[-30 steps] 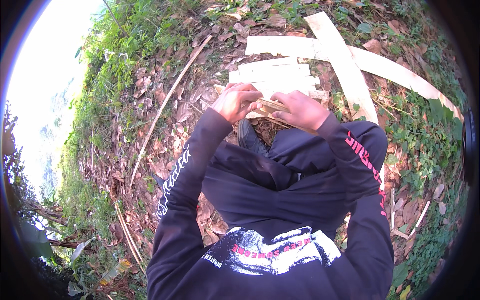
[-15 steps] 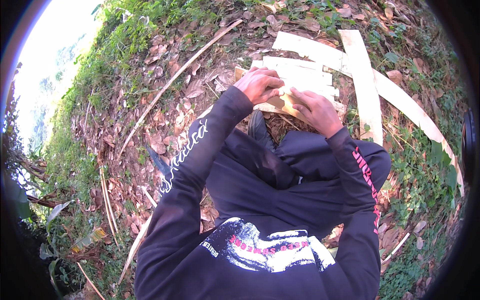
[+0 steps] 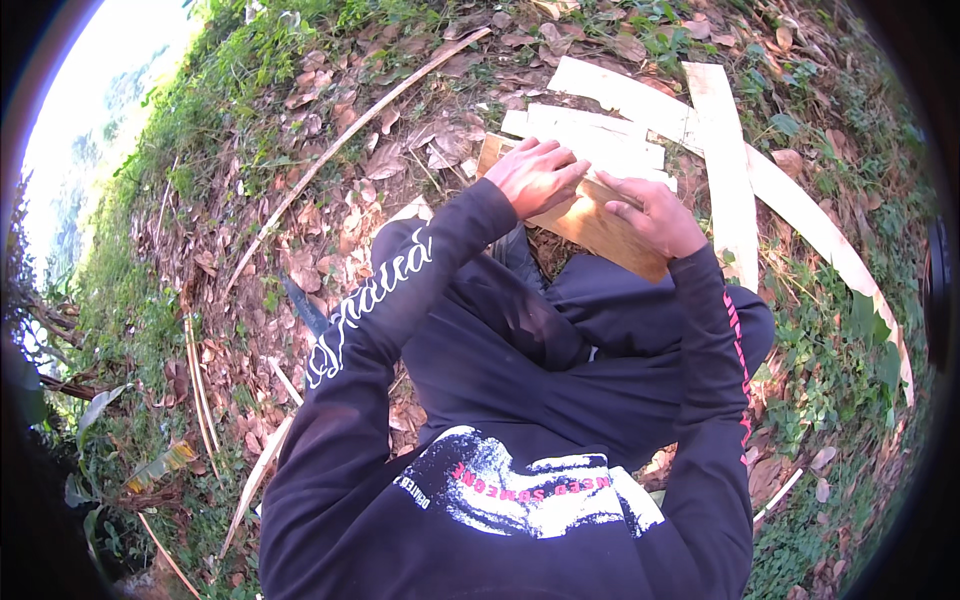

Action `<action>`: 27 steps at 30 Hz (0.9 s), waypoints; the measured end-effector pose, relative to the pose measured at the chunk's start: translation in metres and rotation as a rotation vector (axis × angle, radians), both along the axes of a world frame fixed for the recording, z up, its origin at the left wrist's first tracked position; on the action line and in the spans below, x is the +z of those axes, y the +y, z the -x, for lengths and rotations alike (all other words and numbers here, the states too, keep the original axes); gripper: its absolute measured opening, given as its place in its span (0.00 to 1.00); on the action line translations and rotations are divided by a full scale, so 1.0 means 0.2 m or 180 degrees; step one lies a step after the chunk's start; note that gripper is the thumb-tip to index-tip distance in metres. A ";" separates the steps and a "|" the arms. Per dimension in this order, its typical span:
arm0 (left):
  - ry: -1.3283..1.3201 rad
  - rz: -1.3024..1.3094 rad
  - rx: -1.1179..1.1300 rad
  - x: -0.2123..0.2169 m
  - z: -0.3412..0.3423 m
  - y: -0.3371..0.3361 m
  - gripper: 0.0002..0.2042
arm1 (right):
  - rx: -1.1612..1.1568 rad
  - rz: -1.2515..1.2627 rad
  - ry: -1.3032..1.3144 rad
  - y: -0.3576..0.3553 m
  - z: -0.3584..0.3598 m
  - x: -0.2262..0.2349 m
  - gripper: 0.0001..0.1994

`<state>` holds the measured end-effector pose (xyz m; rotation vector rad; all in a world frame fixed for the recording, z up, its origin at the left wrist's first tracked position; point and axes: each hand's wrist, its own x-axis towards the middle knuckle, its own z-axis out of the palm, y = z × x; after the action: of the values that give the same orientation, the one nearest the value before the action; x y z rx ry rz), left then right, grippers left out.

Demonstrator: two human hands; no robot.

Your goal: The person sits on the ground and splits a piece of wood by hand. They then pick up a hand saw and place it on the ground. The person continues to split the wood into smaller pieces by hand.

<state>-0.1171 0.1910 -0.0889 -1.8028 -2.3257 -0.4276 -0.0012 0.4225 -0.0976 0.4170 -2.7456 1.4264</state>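
Observation:
A yellowish-brown flat panel (image 3: 600, 228), wood or bamboo by its look, is tilted up in front of my crossed legs. My left hand (image 3: 540, 178) is closed over its upper edge on the left. At the right part of that edge, my right hand (image 3: 655, 214) grips it, with the thumb toward me and the fingers partly hidden. Just beyond the panel lie several pale flat strips (image 3: 590, 130), side by side and sunlit; my hands cover part of them.
Long pale strips cross at the back right, one upright (image 3: 728, 170) over a curved one (image 3: 825, 225). A thin stick (image 3: 355, 130) lies at left on dry leaves (image 3: 385, 160). A dark bladelike thing (image 3: 305, 306) sits beside my left forearm. Green plants grow around.
The panel has tilted, so more of its brown face shows toward me. My left hand has shifted slightly right, and my right hand slightly right and nearer.

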 end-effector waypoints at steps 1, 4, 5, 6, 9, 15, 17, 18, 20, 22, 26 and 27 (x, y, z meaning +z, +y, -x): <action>0.0057 -0.0035 0.0024 -0.02 -0.01 0.01 0.22 | 0.0052 0.0077 -0.0085 0.02 0.01 -0.02 0.23; -0.0019 0.0080 0.0036 -0.06 -0.02 0.02 0.20 | 0.0098 0.0078 -0.0226 0.03 0.01 -0.04 0.24; -0.0050 0.0076 0.0027 -0.06 -0.01 0.02 0.19 | 0.0096 0.0044 -0.0257 0.03 0.01 -0.04 0.25; -0.0074 0.0066 0.0030 -0.06 -0.01 0.02 0.19 | 0.0095 -0.0127 -0.0174 0.03 0.01 -0.04 0.26; -0.0102 0.0031 0.0032 -0.06 0.00 0.01 0.19 | 0.0071 -0.0652 -0.0031 0.01 -0.01 0.01 0.29; -0.0105 -0.0011 0.0062 -0.08 0.02 0.00 0.18 | -0.0138 -0.1248 0.0467 -0.02 0.00 -0.04 0.28; -0.0083 0.0040 0.0118 -0.08 0.03 -0.01 0.18 | -0.0145 -0.1275 0.0572 -0.02 0.00 -0.04 0.28; -0.0054 0.0014 0.0096 -0.08 0.03 -0.01 0.18 | -0.0161 -0.1287 0.0548 -0.03 0.00 -0.03 0.28; 0.0006 -0.0045 0.0053 -0.08 0.03 0.00 0.18 | -0.0194 -0.1319 0.0503 -0.02 -0.01 -0.02 0.28; -0.0014 -0.0026 0.0064 -0.08 0.03 -0.01 0.18 | -0.0187 -0.1330 0.0517 -0.02 -0.01 -0.02 0.28; 0.0017 0.0106 0.0157 -0.07 0.02 -0.02 0.18 | -0.0207 -0.1330 0.0684 -0.03 0.00 -0.05 0.27; -0.0062 0.0067 0.0132 -0.08 0.02 -0.01 0.18 | -0.0208 -0.1349 0.0671 -0.03 0.00 -0.06 0.27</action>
<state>-0.1212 0.1885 -0.1045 -1.7642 -2.3848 -0.4181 -0.0009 0.4164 -0.1099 0.4499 -2.8387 0.7294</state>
